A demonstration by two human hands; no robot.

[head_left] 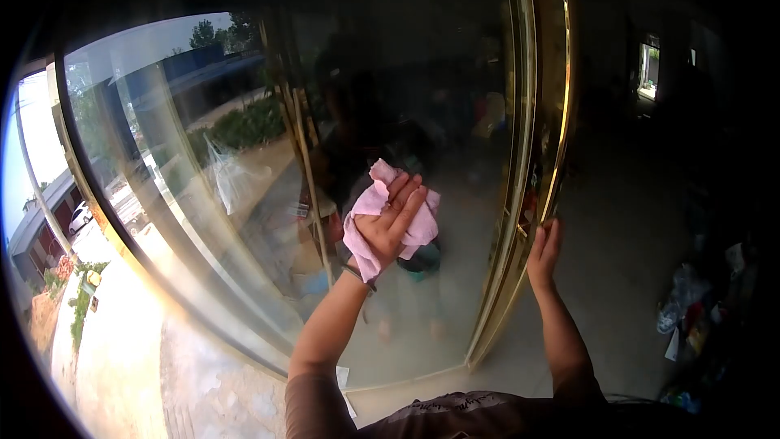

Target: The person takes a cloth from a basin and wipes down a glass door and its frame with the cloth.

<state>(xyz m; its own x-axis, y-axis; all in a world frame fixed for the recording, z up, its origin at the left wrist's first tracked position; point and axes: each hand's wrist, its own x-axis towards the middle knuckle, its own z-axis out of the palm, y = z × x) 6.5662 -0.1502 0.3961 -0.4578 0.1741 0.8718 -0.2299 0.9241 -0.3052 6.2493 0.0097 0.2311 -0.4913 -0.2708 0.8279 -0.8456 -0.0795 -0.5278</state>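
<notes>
Pink cloth (419, 229) is pressed against the middle of the glass pane (439, 317) by the flattened left hand (387, 226). At the pane's right, the right hand (546, 254) touches the gold frame (562, 142), its grip unclear; far beyond the pane's left edge stands a white car (80, 217).

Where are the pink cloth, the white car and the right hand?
Pink cloth (422, 226): head view, on its part nearest the picture's right.
White car (80, 218): head view, on its body.
Right hand (543, 255): head view, on its middle.
</notes>
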